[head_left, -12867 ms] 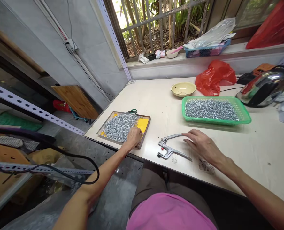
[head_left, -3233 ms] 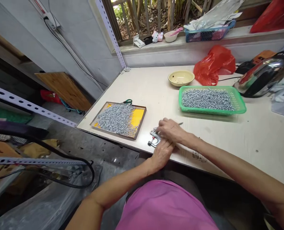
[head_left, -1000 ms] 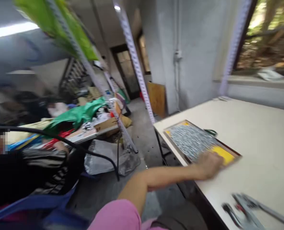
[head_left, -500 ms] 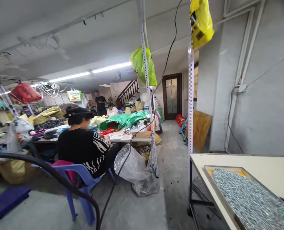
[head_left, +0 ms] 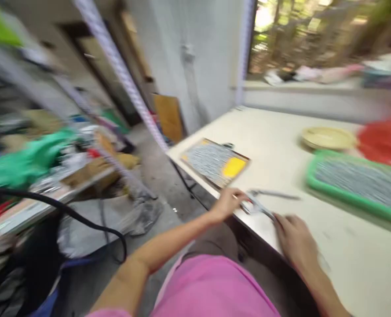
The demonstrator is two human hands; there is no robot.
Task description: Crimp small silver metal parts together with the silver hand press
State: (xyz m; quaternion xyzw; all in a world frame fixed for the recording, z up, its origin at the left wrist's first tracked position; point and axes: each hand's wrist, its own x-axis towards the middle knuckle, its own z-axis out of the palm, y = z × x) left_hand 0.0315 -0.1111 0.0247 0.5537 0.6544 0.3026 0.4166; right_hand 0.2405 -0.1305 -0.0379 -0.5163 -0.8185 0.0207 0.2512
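Note:
My left hand (head_left: pixel 226 204) is closed, its fingertips at the looped end of a grey metal tool (head_left: pixel 259 207) above the table's front edge. My right hand (head_left: pixel 297 242) grips the tool's other end with thumb and fingers. Motion blur hides the tool's exact kind. A thin grey bar (head_left: pixel 277 194) runs rightward just behind it; whether the two are joined I cannot tell. Beyond my left hand lies a shallow tray (head_left: pixel 216 186) of small grey metal pieces (head_left: pixel 208 158), with a yellow patch of its bottom (head_left: pixel 234 167) showing.
On the right of the cream table (head_left: pixel 268 132) stand a green tray (head_left: pixel 314 180) of grey pieces, a yellowish round dish (head_left: pixel 327 138) and a red container (head_left: pixel 383 141). A perforated metal post (head_left: pixel 126 79) rises at the table's left corner. A black cable (head_left: pixel 60 209) hangs on the left.
My view has swung right and down, from the room and the seated person to the table. Both my hands and the grey tool have come into view.

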